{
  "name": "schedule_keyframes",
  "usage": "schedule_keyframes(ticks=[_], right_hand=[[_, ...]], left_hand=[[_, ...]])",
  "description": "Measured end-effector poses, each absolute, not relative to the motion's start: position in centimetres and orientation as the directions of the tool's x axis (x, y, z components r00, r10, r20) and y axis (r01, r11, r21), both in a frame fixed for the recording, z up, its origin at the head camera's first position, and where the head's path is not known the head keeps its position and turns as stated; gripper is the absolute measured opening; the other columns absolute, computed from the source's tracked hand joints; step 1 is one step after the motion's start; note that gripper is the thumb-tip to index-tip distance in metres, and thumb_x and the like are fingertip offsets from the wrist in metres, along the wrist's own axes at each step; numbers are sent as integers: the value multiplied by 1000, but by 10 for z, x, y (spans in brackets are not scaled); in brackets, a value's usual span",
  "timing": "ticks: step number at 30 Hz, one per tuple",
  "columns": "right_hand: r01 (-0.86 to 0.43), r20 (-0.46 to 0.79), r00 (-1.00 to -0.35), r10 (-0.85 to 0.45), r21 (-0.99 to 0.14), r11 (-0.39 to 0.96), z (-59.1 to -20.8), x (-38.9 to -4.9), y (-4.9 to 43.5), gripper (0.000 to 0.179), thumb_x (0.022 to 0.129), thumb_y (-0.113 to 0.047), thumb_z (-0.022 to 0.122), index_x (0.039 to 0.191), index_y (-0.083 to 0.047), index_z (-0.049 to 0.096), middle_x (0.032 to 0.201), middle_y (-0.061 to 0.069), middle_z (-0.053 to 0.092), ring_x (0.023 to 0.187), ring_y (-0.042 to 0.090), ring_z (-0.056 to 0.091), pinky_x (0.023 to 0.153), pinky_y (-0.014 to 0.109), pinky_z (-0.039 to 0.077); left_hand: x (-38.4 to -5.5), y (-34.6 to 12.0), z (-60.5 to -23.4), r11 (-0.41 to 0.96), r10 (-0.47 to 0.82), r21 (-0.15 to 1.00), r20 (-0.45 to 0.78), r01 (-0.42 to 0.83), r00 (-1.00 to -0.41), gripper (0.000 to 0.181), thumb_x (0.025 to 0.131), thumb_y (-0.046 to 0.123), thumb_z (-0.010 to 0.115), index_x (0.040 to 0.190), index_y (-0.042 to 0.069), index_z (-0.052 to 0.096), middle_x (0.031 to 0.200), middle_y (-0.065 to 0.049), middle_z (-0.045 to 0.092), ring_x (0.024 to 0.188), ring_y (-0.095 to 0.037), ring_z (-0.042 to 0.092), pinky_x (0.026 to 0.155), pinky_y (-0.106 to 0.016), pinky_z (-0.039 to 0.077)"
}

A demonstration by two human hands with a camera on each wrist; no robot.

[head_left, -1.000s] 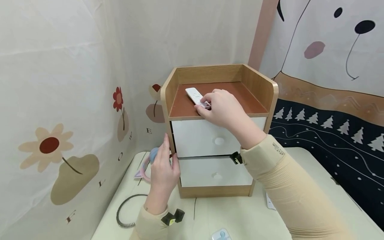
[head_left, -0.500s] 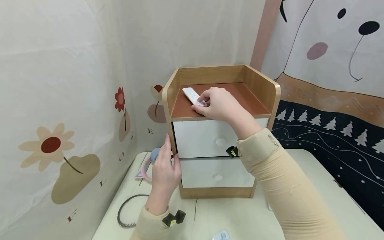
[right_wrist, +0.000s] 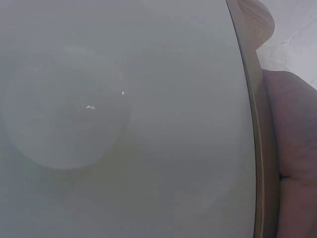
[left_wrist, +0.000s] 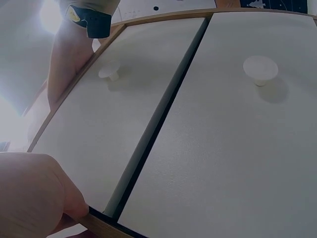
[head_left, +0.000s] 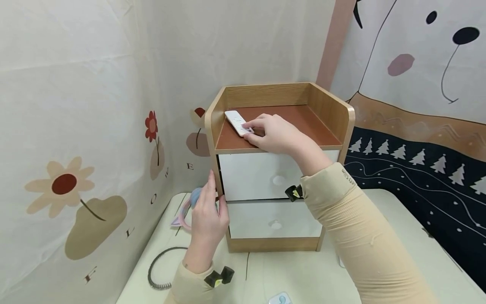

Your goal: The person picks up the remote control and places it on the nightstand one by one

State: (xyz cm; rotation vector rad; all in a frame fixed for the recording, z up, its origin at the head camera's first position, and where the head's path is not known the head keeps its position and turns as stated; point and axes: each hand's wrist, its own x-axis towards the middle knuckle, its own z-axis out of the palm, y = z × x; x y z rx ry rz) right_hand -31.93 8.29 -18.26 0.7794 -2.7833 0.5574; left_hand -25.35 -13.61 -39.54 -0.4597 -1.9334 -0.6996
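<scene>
A small wooden cabinet (head_left: 273,245) with a brown open top stands upright on the pale surface. On that top, near its left front corner, lies a slim white remote control (head_left: 235,120). My right hand (head_left: 279,134) pinches the near end of the remote between thumb and fingers; in the right wrist view only part of the hand (right_wrist: 297,148) shows past the cabinet's front edge. Straight fingers of my left hand (head_left: 208,223) rest along the cabinet's left side. The upper drawer (head_left: 247,175) and lower drawer (head_left: 248,219) are closed, each with a round white knob.
A pink band (head_left: 183,216) with a blue ball lies left of the cabinet, partly behind my left hand. Nearer is a dark coiled cord (head_left: 153,270). A small clear-and-white item (head_left: 280,298) lies at the front. Printed cloth walls (head_left: 243,46) enclose the back and sides.
My right hand has slid the remote leftward across the cabinet top, toward the left side panel. The left hand stays against the cabinet's side. The view has shifted slightly.
</scene>
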Motion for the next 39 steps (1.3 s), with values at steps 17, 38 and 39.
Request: schedule_keyframes(ticks=[17, 38, 39], right_hand=[[-569, 325, -816, -479, -305, 763, -186, -322, 86, 51, 109, -41, 66, 157, -26, 63, 156, 5, 66, 140, 29, 61, 119, 49, 48], [-600, 447, -770, -455, -266, 754, -195, -303, 96, 54, 108, -41, 67, 158, -21, 62, 151, 5, 68, 145, 32, 57, 122, 52, 47], [-599, 458, -768, -448, -267, 755, -196, -302, 97, 55, 108, -41, 68, 158, -20, 61, 152, 5, 68, 144, 33, 57, 122, 52, 47]], left_hand=[[-255, -136, -397, 762, 21, 261, 904, 592, -426, 75, 94, -10, 70, 163, -11, 42, 141, -33, 68, 110, -46, 75, 77, -51, 69], [-255, -136, -397, 764, 21, 262, 903, 590, -428, 74, 95, -9, 70, 163, -10, 42, 138, -33, 68, 101, -43, 76, 72, -48, 68], [-255, -136, -396, 763, 20, 264, 903, 590, -430, 74, 95, -9, 70, 163, -10, 42, 138, -33, 68, 101, -43, 76, 73, -48, 68]])
